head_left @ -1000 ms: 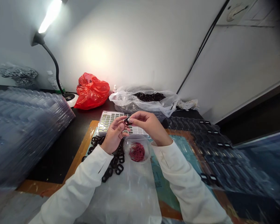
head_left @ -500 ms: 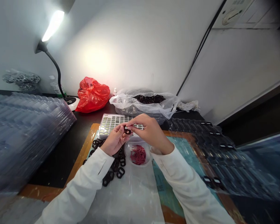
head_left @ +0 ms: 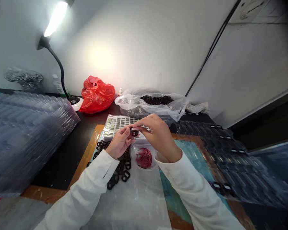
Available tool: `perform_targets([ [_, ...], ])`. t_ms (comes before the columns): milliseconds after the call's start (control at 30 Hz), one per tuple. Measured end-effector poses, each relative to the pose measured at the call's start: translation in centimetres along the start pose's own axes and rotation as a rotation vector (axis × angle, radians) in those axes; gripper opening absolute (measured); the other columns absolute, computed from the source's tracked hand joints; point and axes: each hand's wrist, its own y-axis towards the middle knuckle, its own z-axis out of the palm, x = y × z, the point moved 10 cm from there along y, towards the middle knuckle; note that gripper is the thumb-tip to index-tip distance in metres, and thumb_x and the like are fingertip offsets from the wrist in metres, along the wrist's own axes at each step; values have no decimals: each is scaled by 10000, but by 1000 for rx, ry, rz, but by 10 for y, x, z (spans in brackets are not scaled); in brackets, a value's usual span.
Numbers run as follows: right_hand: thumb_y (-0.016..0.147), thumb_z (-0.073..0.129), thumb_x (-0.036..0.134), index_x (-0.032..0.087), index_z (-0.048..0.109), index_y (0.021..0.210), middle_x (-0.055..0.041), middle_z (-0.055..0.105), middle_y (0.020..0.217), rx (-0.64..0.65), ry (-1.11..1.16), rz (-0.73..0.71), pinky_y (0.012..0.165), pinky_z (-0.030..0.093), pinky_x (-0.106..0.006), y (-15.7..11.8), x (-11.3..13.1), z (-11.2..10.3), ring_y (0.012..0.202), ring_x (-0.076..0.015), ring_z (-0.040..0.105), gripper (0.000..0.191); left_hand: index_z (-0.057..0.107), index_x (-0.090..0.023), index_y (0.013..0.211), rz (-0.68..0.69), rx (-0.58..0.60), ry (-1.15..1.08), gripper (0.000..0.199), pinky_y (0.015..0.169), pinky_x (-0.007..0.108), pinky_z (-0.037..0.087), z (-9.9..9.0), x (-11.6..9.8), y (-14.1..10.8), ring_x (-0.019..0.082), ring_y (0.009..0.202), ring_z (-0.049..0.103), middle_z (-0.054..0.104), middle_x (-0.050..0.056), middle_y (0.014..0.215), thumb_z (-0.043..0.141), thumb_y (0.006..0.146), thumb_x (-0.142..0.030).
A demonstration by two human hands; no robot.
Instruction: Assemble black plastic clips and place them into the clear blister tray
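Between my two hands, above the middle of the table, is a small black plastic part (head_left: pixel 134 133) with an opening in it. The fingers of my left hand (head_left: pixel 119 143) grip it from the left. My right hand (head_left: pixel 158 135) comes over from the right, its thumb and forefinger pinched at the part's upper edge; any small piece in that pinch is too small to make out. Behind the hands lies a tray of small rectangular pieces (head_left: pixel 115 125). Below them stands a clear round tub (head_left: pixel 132 161) of thin dark-red pieces (head_left: pixel 144 157). Loose black parts (head_left: pixel 125 175) are heaped beside my left wrist.
Stacked clear plastic trays (head_left: pixel 26 140) fill the left side; more trays (head_left: pixel 240 169), some holding black parts, lie at right. At the back are a lamp (head_left: pixel 59 60), a red bag (head_left: pixel 97 95) and an open clear bag (head_left: pixel 175 107) of black parts.
The black part has turned between my fingers so its opening shows more. My right fingers have shifted slightly towards its upper edge. The whole view has moved a little.
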Motion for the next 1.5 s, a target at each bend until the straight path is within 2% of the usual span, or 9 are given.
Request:
perform_targets([
  [333, 855, 655, 82, 233, 725, 863, 17, 717, 844, 25, -76, -17, 716, 404, -294, -1, 2, 3, 836, -184, 544, 166, 691, -151, 953, 19, -12, 35, 411, 515, 118, 510, -4, 0, 1, 101, 703, 673, 708, 25, 827, 859, 650, -373],
  [567, 854, 676, 125, 221, 724, 853, -10, 712, 854, -41, -252, -106, 740, 416, -332, -3, 11, 1, 859, -207, 538, 107, 691, -157, 975, 38, -28, 37, 418, 521, 112, 511, -7, 1, 2, 98, 729, 671, 708, 28, 857, 857, 654, -367],
  [767, 874, 665, 171, 220, 728, 874, -20, 711, 872, -41, -313, -137, 770, 410, -351, -4, 14, 3, 864, -208, 534, 80, 688, -148, 985, 30, -41, 21, 413, 514, 114, 513, -8, 2, 2, 91, 709, 658, 703, 28, 854, 849, 667, -357],
  [1000, 907, 574, 94, 215, 731, 895, -12, 710, 861, 14, -352, -224, 846, 402, -367, -5, 26, 6, 837, -190, 533, 199, 702, -163, 986, 37, -51, 0, 423, 511, 118, 517, -8, 1, 2, 98, 723, 669, 709, 22, 890, 854, 651, -371],
  [1133, 889, 577, 75, 213, 725, 900, -9, 706, 835, -5, -345, -240, 854, 403, -369, -6, 28, 4, 835, -191, 528, 203, 704, -156, 990, 49, -44, -2, 405, 514, 117, 512, -8, 0, 2, 98, 720, 665, 707, 26, 872, 843, 671, -363],
  [1367, 867, 556, 40, 225, 733, 926, -14, 714, 948, 48, -382, -311, 899, 404, -399, -8, 32, 9, 915, -220, 512, 262, 712, -163, 987, 55, -75, -30, 322, 516, 108, 506, -12, 0, 3, 89, 708, 666, 717, 32, 911, 817, 720, -308],
  [1500, 881, 579, 87, 234, 729, 996, -3, 717, 1038, 33, -381, -357, 950, 392, -421, -9, 34, 4, 985, -233, 510, 240, 705, -163, 975, 57, -122, -67, 245, 497, 93, 500, -12, -3, 2, 86, 694, 676, 717, 22, 870, 775, 770, -279],
])
